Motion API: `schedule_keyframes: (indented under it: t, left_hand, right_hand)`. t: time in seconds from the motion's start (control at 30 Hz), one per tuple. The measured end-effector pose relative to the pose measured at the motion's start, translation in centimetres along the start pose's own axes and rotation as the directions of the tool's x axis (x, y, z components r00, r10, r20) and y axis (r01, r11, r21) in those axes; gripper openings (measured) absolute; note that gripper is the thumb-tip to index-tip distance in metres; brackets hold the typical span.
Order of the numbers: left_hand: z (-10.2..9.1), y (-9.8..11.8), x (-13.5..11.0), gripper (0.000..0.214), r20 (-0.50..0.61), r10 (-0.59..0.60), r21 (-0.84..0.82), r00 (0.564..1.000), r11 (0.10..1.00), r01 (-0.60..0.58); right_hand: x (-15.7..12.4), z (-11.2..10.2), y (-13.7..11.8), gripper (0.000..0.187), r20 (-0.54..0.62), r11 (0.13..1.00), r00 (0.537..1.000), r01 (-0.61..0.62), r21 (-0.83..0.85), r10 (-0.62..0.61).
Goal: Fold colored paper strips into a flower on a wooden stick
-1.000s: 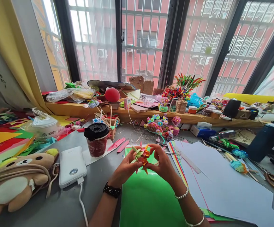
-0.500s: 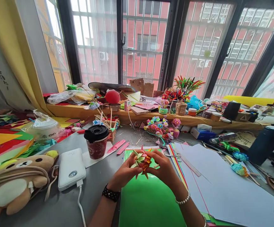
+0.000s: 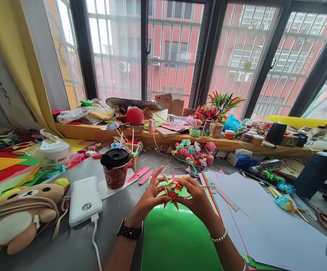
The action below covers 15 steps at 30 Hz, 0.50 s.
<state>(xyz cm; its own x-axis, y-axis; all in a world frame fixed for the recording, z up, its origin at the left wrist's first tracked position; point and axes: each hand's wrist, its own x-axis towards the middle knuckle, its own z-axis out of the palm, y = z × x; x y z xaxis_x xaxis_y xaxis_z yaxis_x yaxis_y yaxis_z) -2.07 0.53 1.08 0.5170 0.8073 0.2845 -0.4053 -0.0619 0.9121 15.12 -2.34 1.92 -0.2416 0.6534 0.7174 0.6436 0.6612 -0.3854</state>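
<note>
Between my two hands is a spiky folded-paper ball (image 3: 170, 187) with pale green, red and orange points. My left hand (image 3: 147, 199) cups its left side, thumb beneath it and index finger lifted and stretched upward. My right hand (image 3: 196, 195) pinches the ball from the right, fingers curled over its top and thumb under it. Below both hands lies a shiny green sheet (image 3: 180, 241) on the grey table. Parts of the ball are covered by my fingers.
Left of my hands stand a dark red lidded cup (image 3: 116, 173) and a white power bank (image 3: 85, 201), near a plush bear (image 3: 36, 199). To the right lie white paper (image 3: 276, 214), scissors (image 3: 212, 187) and a ruler (image 3: 228, 198). Paper flowers (image 3: 188, 150) sit behind.
My left fingers have opened away from the paper ball, with the index finger now raised. The right hand keeps its pinch, and the ball stays in nearly the same place.
</note>
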Motion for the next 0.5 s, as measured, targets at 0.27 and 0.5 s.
schedule_keyframes:
  t: [0.27,0.5]
  left_hand:
    - [-0.88,-0.5,0.17,0.053,0.036,-0.019,0.228,0.999,0.974,0.01]
    - [-1.02,-0.16,0.06,0.052,0.008,-0.002,0.278,1.0,0.96,0.0]
  right_hand:
    - [-0.17,0.15,0.72,0.041,0.081,0.984,0.997,0.022,-0.174,-0.008]
    - [-0.27,0.87,0.5,0.037,0.039,0.986,0.998,0.06,-0.156,-0.054]
